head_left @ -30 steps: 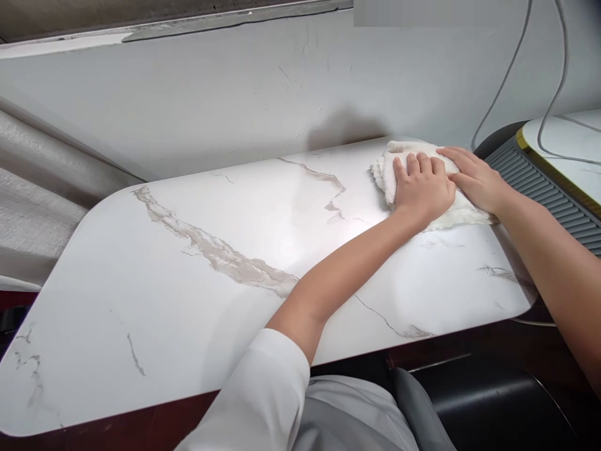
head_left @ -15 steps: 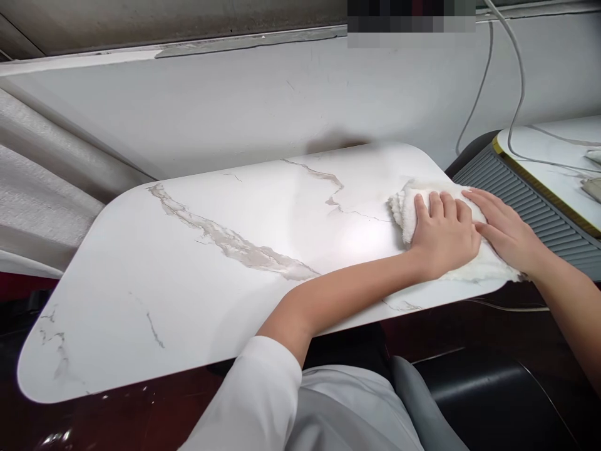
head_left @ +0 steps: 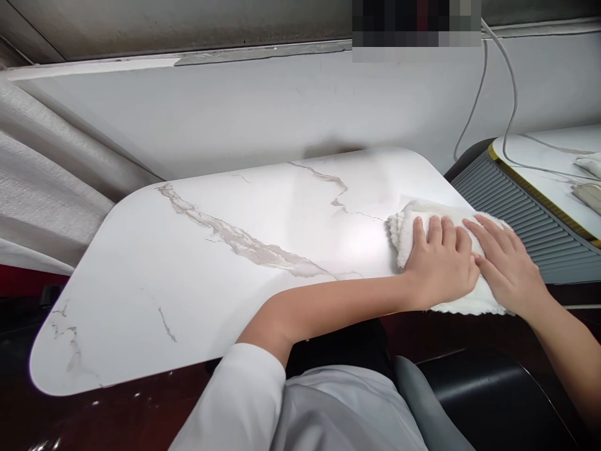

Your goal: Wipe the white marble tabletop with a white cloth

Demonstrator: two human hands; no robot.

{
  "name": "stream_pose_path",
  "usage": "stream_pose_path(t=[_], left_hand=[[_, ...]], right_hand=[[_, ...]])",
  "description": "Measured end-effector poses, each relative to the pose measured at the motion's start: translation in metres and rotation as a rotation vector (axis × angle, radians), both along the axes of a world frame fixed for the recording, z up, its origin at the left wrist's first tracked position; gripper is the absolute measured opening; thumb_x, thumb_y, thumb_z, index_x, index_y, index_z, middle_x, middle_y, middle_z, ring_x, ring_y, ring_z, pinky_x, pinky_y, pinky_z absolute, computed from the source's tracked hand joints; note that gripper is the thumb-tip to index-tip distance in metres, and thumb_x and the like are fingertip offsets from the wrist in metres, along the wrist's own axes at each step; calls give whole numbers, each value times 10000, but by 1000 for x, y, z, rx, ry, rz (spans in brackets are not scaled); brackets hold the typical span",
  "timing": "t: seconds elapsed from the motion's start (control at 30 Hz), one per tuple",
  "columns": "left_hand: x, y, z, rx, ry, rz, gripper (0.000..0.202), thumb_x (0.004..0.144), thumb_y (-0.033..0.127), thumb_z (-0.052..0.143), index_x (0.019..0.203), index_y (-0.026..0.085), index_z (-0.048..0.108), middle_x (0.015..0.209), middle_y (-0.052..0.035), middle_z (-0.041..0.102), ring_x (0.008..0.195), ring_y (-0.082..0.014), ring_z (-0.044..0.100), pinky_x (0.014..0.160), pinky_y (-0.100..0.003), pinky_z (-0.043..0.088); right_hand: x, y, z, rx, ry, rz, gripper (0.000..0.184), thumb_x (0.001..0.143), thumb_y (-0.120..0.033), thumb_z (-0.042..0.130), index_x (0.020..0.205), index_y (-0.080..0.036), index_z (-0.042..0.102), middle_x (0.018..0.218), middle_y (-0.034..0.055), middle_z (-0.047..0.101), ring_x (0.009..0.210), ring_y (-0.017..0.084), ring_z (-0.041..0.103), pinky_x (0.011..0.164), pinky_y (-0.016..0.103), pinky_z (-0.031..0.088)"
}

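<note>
A folded white towel (head_left: 408,228) lies at the near right corner of a white marble-pattern tabletop (head_left: 211,263), its edge hanging slightly over the table's front. My left hand (head_left: 441,263) lies flat on the towel with the fingers stretched out and together. My right hand (head_left: 504,266) presses flat on the towel's right part, fingers extended toward the left hand. Both forearms are bare; a white sleeve covers my left upper arm.
A grey wall (head_left: 282,106) stands behind the table. A grey ribbed panel (head_left: 511,207) and a second gold-edged white table (head_left: 549,163) with cables (head_left: 509,94) lie to the right. A pale curtain (head_left: 42,188) hangs at the left. A dark seat (head_left: 493,401) is below.
Both hands have slid the towel from the far right corner toward the table's near right edge. The view has shifted up and left.
</note>
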State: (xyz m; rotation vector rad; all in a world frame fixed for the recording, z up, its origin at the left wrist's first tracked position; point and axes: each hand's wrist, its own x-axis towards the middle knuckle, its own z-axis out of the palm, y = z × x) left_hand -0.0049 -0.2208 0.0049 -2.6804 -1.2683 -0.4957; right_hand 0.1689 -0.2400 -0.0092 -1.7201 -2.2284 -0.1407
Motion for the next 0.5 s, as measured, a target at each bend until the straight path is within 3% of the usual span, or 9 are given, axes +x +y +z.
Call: stream_pose_path(t=[0.23, 0.5], left_hand=[[-37, -15, 1, -26, 16, -51, 556, 1000, 312, 266, 1467, 52, 418, 1518, -182, 436, 1410, -341, 392, 1161, -529, 294], [-45, -14, 4, -28, -4, -42, 549, 992, 296, 261, 1451, 58, 447, 1507, -174, 457, 1405, -336, 403, 1161, -519, 305]], right_hand=[[-33, -18, 1, -33, -3, -16, 570, 990, -427, 220, 1550, -450, 118, 1593, 9, 294, 1475, 314, 278, 1193, 591, 273], [-48, -13, 4, -57, 51, -95, 534, 986, -463, 217, 1502, -566, 129, 1559, -61, 345, 1474, 303, 284, 1190, 601, 299]])
